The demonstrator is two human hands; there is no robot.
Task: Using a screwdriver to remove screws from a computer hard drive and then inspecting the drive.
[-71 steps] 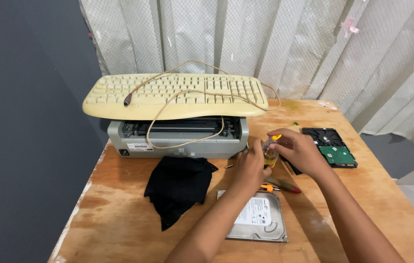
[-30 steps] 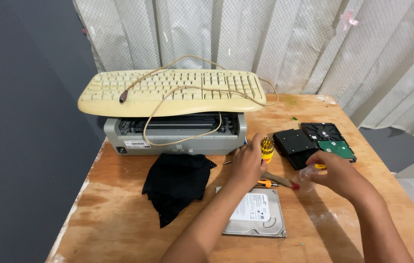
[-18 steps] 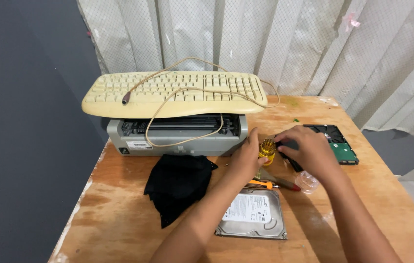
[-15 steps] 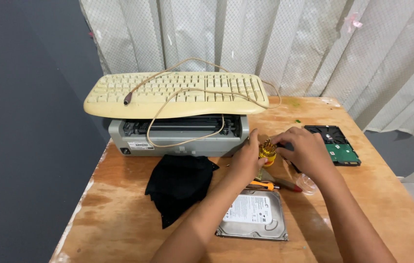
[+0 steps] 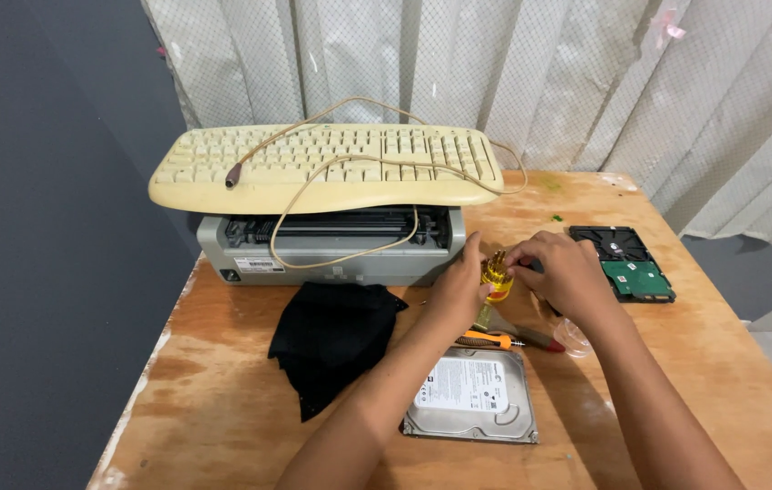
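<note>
My left hand grips a small yellow screwdriver-bit holder held upright above the wooden table. My right hand pinches the top of the same holder with its fingertips. Just below the hands lie an orange-handled screwdriver and a red-tipped tool. A silver hard drive lies flat in front of me, between my forearms.
A yellowed keyboard with its cable rests on a grey printer at the back. A black cloth lies left of the drive. Two opened drives, black and green-boarded, sit at right. Curtains hang behind; a dark wall is left.
My right hand came back from the right side of the table to the yellow holder and now pinches its top. My left hand has kept hold of the holder.
</note>
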